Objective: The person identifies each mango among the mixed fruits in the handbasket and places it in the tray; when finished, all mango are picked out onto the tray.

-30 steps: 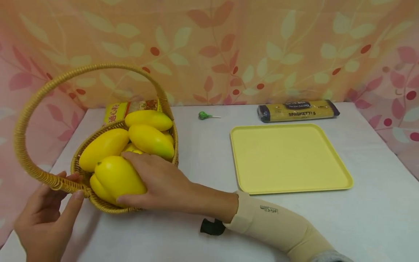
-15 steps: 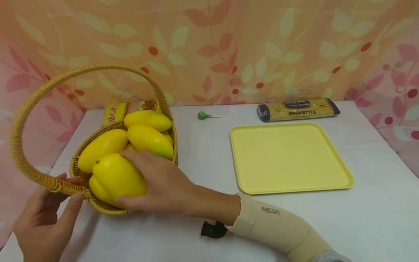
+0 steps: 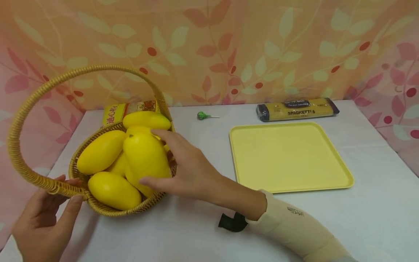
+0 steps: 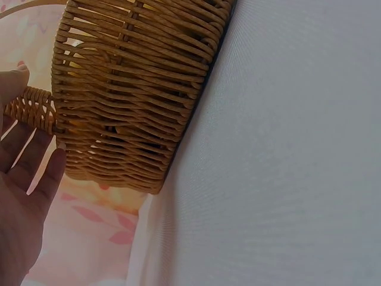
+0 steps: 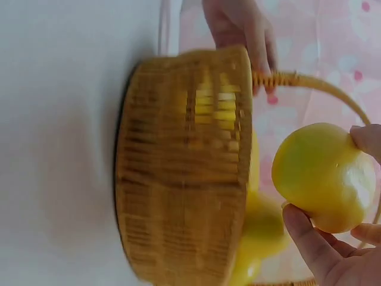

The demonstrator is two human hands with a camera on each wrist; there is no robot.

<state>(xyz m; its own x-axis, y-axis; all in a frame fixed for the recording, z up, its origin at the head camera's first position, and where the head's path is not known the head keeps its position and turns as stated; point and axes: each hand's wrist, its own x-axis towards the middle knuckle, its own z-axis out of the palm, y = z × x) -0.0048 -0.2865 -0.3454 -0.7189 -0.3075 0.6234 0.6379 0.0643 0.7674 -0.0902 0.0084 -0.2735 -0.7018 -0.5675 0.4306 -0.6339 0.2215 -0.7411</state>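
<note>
My right hand (image 3: 191,173) grips a yellow mango (image 3: 145,154) between thumb and fingers, above the wicker basket (image 3: 106,212). In the right wrist view this mango (image 5: 324,176) shows raised over the rim, apart from the fruit below. Several other yellow mangoes lie in the basket, among them one at the front (image 3: 112,191) and one at the left (image 3: 99,151). My left hand (image 3: 46,222) holds the foot of the arched handle (image 3: 67,187) at the basket's left end, thumb on one side and fingers on the other, as the left wrist view also shows.
A yellow tray (image 3: 291,156) lies right of the basket, with a spaghetti pack (image 3: 298,110) behind it. A green lollipop (image 3: 202,115) lies at the back. Behind the basket is a yellow and red food packet (image 3: 116,113). A black strap-like piece (image 3: 232,222) shows under my right forearm.
The right hand has lifted the mango from the basket's front and carried it right, uncovering the mango beneath. The left hand keeps its hold on the handle's foot.
</note>
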